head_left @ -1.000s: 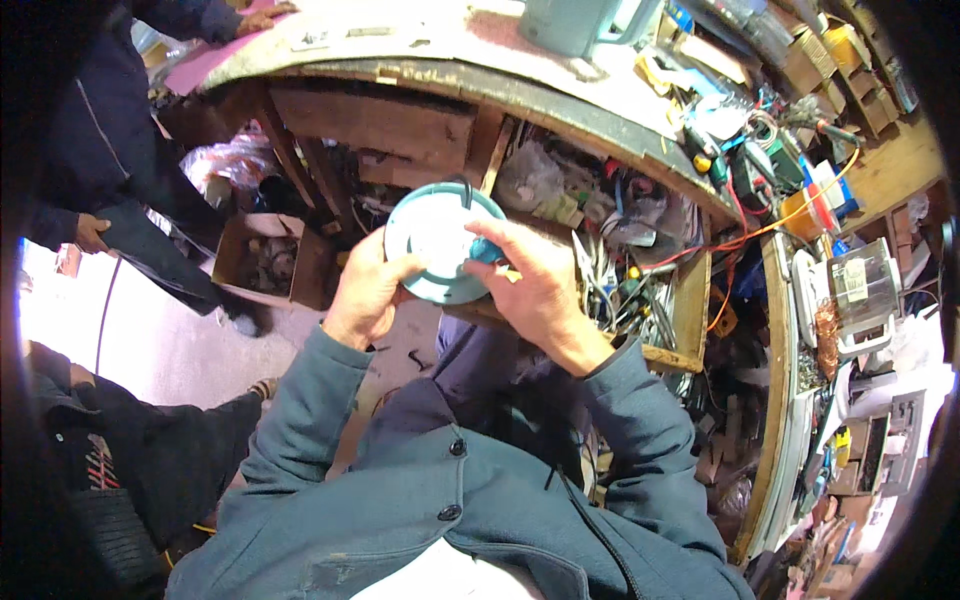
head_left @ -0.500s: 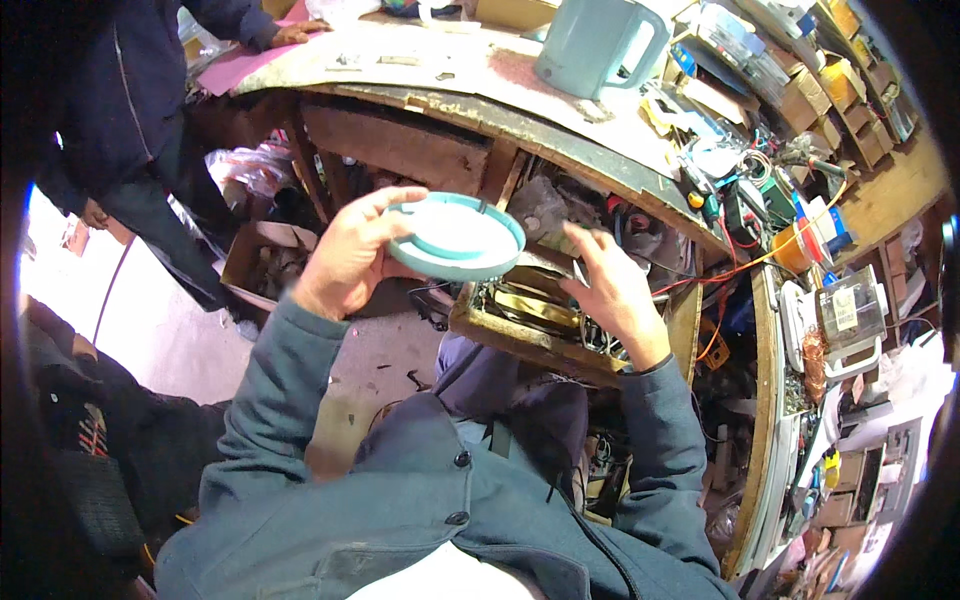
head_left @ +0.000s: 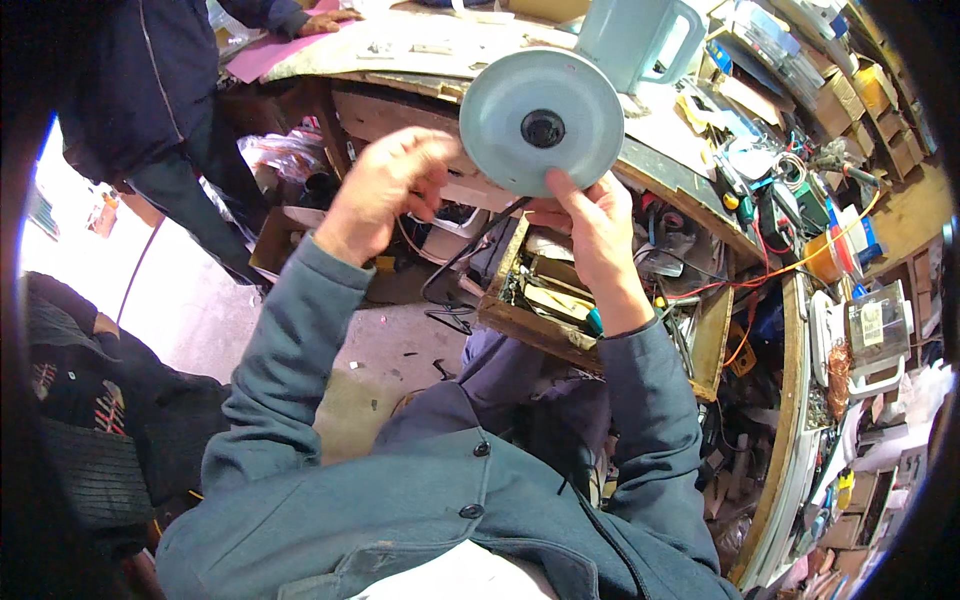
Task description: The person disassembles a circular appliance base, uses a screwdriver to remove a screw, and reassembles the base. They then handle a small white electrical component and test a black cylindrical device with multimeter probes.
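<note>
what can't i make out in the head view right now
All in the head view:
Back of the pale round disc: faces away from the camera.
Some fingertips of the right hand: hidden behind the disc.
Grey-blue jug: upper end cut off by the top edge, part of its lower side behind the disc.
Standing person's head: beyond the top edge.
Wooden drawer: contents too small and jumbled.

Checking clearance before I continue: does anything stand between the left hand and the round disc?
Nothing visible does. The left hand is beside the round disc, at its left edge; whether they touch is unclear. The right hand grips its lower edge; a dark cord hangs below.
</note>
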A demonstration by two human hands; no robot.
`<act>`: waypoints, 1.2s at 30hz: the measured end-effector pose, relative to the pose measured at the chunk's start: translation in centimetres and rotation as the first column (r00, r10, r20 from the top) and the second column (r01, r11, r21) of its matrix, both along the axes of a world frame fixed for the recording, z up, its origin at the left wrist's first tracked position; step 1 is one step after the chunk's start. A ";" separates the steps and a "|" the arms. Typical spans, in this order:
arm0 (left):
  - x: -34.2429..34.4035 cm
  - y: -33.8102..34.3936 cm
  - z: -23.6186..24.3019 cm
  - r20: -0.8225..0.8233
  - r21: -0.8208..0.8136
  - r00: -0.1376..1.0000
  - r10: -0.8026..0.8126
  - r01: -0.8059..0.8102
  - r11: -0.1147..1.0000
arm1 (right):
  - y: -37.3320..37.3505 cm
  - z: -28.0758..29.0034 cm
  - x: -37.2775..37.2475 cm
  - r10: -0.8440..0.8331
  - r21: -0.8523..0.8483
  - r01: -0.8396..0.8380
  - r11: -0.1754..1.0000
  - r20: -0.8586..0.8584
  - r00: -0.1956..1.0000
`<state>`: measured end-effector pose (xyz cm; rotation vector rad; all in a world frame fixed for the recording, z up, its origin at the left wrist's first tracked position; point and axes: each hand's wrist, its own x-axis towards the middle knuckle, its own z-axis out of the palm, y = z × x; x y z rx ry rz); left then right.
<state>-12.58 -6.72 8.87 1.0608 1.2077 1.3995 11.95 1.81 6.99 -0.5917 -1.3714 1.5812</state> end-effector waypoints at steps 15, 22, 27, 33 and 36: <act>7.2 1.3 -2.7 0.199 -0.057 0.956 -0.215 0.230 0.972 | 3.0 -1.3 -0.5 -0.068 -0.236 0.060 0.970 -0.025 0.997; 7.4 3.1 -2.3 0.132 -0.057 0.977 -0.165 0.173 0.983 | 5.4 1.2 -0.7 -0.123 -0.111 0.126 0.986 0.030 0.992; 6.8 5.2 -2.2 0.406 -0.038 0.912 -0.058 0.080 0.996 | 4.4 1.2 -1.7 -0.070 -0.096 0.073 0.993 0.031 0.997; 7.0 5.2 -4.8 0.462 -0.041 0.887 0.012 0.008 0.999 | 1.8 -1.4 -0.6 0.054 -0.220 -0.066 0.973 -0.064 0.997; 7.6 5.8 -5.7 0.531 -0.010 0.846 0.053 -0.056 0.998 | 0.3 -2.6 -0.3 0.024 -0.226 -0.026 0.974 -0.014 1.000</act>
